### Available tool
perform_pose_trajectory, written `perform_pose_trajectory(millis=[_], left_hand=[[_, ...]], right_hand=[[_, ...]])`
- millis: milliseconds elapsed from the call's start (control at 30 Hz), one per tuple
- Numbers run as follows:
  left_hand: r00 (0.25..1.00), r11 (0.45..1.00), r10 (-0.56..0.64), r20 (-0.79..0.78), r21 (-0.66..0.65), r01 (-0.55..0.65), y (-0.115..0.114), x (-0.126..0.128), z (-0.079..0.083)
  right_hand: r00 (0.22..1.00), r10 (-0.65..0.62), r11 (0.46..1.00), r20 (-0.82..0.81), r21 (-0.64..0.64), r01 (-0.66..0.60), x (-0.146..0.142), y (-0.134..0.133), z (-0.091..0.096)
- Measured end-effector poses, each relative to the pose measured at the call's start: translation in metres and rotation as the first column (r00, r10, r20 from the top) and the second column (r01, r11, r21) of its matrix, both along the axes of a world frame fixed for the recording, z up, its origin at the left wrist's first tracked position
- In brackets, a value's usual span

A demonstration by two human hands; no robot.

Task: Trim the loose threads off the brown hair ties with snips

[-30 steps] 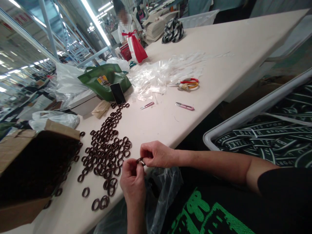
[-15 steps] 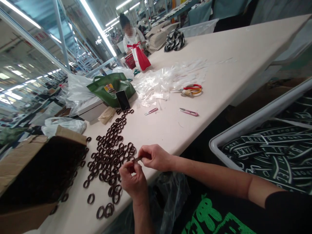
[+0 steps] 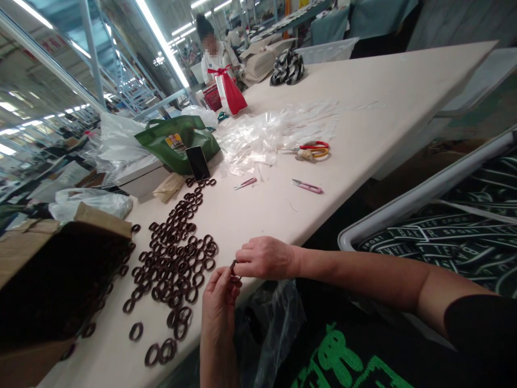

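Note:
A small dark brown ring (image 3: pixel 233 265), mostly covered by fingers, is pinched between my two hands at the table's near edge. My left hand (image 3: pixel 220 296) has its thumb and fingertips closed on the ring from below. From the right, my right hand (image 3: pixel 264 257) grips the other side with curled fingers, its fingertips almost touching those of the left. Many loose dark brown rings (image 3: pixel 173 264) lie scattered and heaped on the table, just left of my hands.
An open cardboard box (image 3: pixel 60 285) lies at left. Beyond the rings are a phone (image 3: pixel 197 163), a green bag (image 3: pixel 177 141), pink thread snips (image 3: pixel 307 186) and red-and-yellow-handled scissors (image 3: pixel 313 150). A bin of printed straps (image 3: pixel 440 237) stands at right. A person (image 3: pixel 218 59) is at the far end.
My left hand has turned more upright, and its fingers have moved closer to my right hand's. The right fingers now wrap further over the ring. The whole view has shifted slightly.

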State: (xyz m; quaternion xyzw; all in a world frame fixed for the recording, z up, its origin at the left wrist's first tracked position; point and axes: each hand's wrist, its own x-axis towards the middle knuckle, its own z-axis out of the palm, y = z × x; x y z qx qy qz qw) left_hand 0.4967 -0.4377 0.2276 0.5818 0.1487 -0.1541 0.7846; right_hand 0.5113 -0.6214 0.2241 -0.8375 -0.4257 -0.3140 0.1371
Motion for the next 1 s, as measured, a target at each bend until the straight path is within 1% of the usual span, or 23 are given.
perform_pose_trajectory(millis=[33, 100, 133, 167, 200, 233, 267, 300, 333, 367, 400, 433, 467, 533, 567, 633, 733, 767, 833, 900, 1000], left_hand=[[1.0, 1.0, -0.009, -0.015, -0.022, 0.008, 0.0, 0.0, 0.0], [1.0, 0.998, -0.003, -0.023, -0.067, 0.001, 0.0, -0.001, 0.002], [1.0, 0.995, 0.007, -0.024, -0.094, -0.01, 0.0, -0.002, 0.003], [0.999, 0.991, 0.02, -0.028, -0.129, -0.024, 0.0, -0.003, 0.004], [0.999, 0.985, 0.038, -0.037, -0.168, -0.044, 0.0, -0.004, 0.004], [0.997, 0.976, 0.059, -0.052, -0.208, -0.069, 0.0, -0.005, 0.005], [0.994, 0.964, 0.08, -0.072, -0.247, -0.096, 0.001, -0.006, 0.006], [0.99, 0.951, 0.098, -0.097, -0.284, -0.122, 0.001, -0.006, 0.007], [0.986, 0.937, 0.111, -0.124, -0.319, -0.145, 0.002, -0.007, 0.007], [0.982, 0.923, 0.115, -0.153, -0.349, -0.162, 0.002, -0.007, 0.008], [0.977, 0.91, 0.114, -0.181, -0.376, -0.176, 0.002, -0.007, 0.008], [0.972, 0.898, 0.113, -0.208, -0.397, -0.19, 0.001, -0.007, 0.009], [0.966, 0.888, 0.115, -0.23, -0.413, -0.204, 0.0, -0.006, 0.01], [0.959, 0.877, 0.121, -0.258, -0.424, -0.225, -0.001, -0.006, 0.011], [0.956, 0.878, 0.13, -0.263, -0.418, -0.234, -0.002, -0.006, 0.012], [0.956, 0.889, 0.16, -0.245, -0.385, -0.247, -0.004, -0.006, 0.013], [0.964, 0.923, 0.225, -0.144, -0.287, -0.258, -0.004, -0.007, 0.011], [0.965, 0.935, 0.24, -0.102, -0.245, -0.258, -0.004, -0.007, 0.01], [0.966, 0.951, 0.258, -0.035, -0.166, -0.26, -0.005, -0.007, 0.009], [0.966, 0.961, 0.257, 0.012, -0.112, -0.254, -0.007, -0.008, 0.009], [0.972, 0.974, 0.224, 0.067, -0.056, -0.221, -0.009, -0.012, 0.011]], right_hand=[[1.0, 0.016, 1.0, -0.021, 0.013, -0.016, 0.0, -0.003, 0.001], [0.996, 0.011, 0.993, -0.093, 0.115, 0.0, 0.0, -0.015, 0.002], [0.99, -0.028, 0.981, -0.139, 0.185, 0.054, 0.001, -0.024, 0.003], [0.977, -0.101, 0.958, -0.189, 0.247, 0.147, 0.003, -0.037, 0.003], [0.948, -0.204, 0.92, -0.243, 0.283, 0.271, 0.004, -0.052, 0.003], [0.896, -0.334, 0.866, -0.294, 0.279, 0.414, 0.006, -0.069, 0.002], [0.812, -0.477, 0.791, -0.336, 0.239, 0.563, 0.008, -0.088, -0.001], [0.707, -0.608, 0.708, -0.361, 0.158, 0.689, 0.009, -0.106, -0.004], [0.595, -0.71, 0.623, -0.376, 0.059, 0.78, 0.011, -0.125, -0.008], [0.492, -0.782, 0.544, -0.382, -0.034, 0.838, 0.011, -0.141, -0.013], [0.417, -0.824, 0.489, -0.383, -0.112, 0.865, 0.012, -0.155, -0.018], [0.375, -0.845, 0.459, -0.382, -0.159, 0.874, 0.012, -0.167, -0.022], [0.356, -0.853, 0.449, -0.383, -0.189, 0.873, 0.012, -0.176, -0.026], [0.36, -0.852, 0.459, -0.381, -0.21, 0.864, 0.014, -0.186, -0.03], [0.366, -0.852, 0.465, -0.375, -0.219, 0.858, 0.015, -0.188, -0.03], [0.362, -0.867, 0.457, -0.342, -0.255, 0.852, 0.018, -0.191, -0.029], [0.348, -0.891, 0.431, -0.291, -0.303, 0.85, 0.023, -0.193, -0.026], [0.352, -0.892, 0.433, -0.285, -0.305, 0.848, 0.024, -0.193, -0.025], [0.373, -0.882, 0.453, -0.288, -0.299, 0.84, 0.025, -0.195, -0.025], [0.39, -0.873, 0.47, -0.293, -0.29, 0.834, 0.026, -0.196, -0.026], [0.382, -0.873, 0.462, -0.302, -0.269, 0.845, 0.029, -0.198, -0.03]])
